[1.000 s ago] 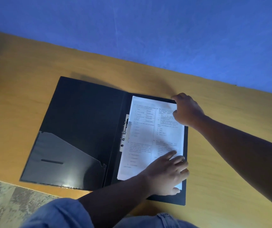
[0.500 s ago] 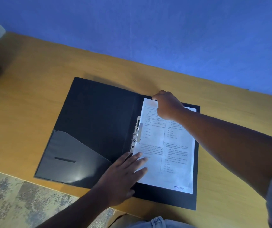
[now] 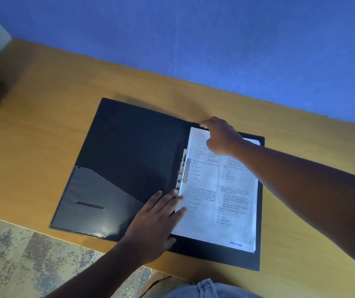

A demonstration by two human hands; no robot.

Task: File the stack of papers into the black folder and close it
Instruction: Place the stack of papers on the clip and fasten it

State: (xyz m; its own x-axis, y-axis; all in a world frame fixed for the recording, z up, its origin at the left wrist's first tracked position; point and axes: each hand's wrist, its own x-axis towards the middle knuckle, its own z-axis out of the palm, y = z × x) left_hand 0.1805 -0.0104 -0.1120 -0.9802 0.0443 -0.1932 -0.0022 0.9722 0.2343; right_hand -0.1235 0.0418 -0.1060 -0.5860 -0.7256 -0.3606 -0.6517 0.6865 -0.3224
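Wood under everything: the table (image 3: 43, 130) carries the folder (image 3: 129, 160), which lies flat and wide open, so both my hands can work on its right-hand half. Its cover and pocket spread away to the left of my left hand (image 3: 155, 220), out of the way until closing. The papers (image 3: 221, 196) sit inside the right half, between my two hands, their left edge tucked against the clip (image 3: 184, 168). I keep the left hand flat, fingers spread, holding nothing, its fingertips pressing the lower left edge of the papers, I judge to stop them sliding from the spine. My right hand (image 3: 221, 136) is curled loosely over their top left corner; whether it pinches the sheets I cannot tell. The clip lies just beyond my left fingertips, and the cover has yet to be folded over.
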